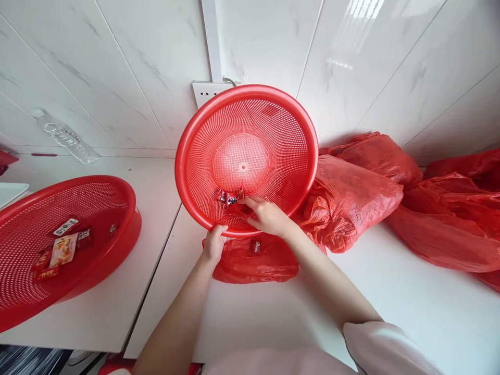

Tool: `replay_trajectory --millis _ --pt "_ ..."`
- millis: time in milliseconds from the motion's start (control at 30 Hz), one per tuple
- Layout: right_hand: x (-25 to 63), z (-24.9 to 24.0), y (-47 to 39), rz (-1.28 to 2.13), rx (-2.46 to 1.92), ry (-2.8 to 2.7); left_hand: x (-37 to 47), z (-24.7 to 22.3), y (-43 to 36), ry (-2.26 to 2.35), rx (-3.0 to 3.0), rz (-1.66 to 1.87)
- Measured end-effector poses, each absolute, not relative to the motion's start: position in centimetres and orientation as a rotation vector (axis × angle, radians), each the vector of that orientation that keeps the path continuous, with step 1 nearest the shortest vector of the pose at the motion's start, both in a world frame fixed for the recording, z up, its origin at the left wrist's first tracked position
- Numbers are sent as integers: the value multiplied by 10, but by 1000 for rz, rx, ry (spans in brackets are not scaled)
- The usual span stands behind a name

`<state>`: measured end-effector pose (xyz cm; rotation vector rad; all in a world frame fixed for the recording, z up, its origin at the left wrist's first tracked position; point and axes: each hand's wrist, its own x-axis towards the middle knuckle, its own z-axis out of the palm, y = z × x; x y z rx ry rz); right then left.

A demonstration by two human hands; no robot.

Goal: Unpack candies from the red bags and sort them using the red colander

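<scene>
A red mesh plastic basket [244,112] is tilted up with its open side facing me, above the table's middle. My left hand [214,244] grips its lower rim, thumb over the edge. My right hand [267,214] reaches inside at the lower wall, fingers curled around small wrapped snack packets [232,200]; part of them is hidden by the fingers. Beneath the lower rim lies a red plastic bag [250,265], with a small wrapped packet [255,247] at its top.
Another red basket [117,188] on the left holds several packets [64,250]. Filled red plastic bags [357,192] lie on the right. A clear plastic bottle [66,138] leans at the wall, and a power strip [203,92] sits behind the tilted basket.
</scene>
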<state>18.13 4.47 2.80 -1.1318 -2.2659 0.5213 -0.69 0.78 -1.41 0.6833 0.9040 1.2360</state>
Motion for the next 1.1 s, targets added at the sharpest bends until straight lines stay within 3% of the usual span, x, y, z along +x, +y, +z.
replay_trajectory --millis 133,367,500,1100 --pt "182 22 53 777 -1153 -1923 -9 -11 10 900 666 1278" --pt "182 16 67 1664 -973 -868 -12 -7 12 924 662 1329" --pt "187 24 67 1898 -864 -561 -12 -6 11 914 677 1327" --pt "185 31 57 1688 -761 -730 -13 -5 11 923 720 1325"
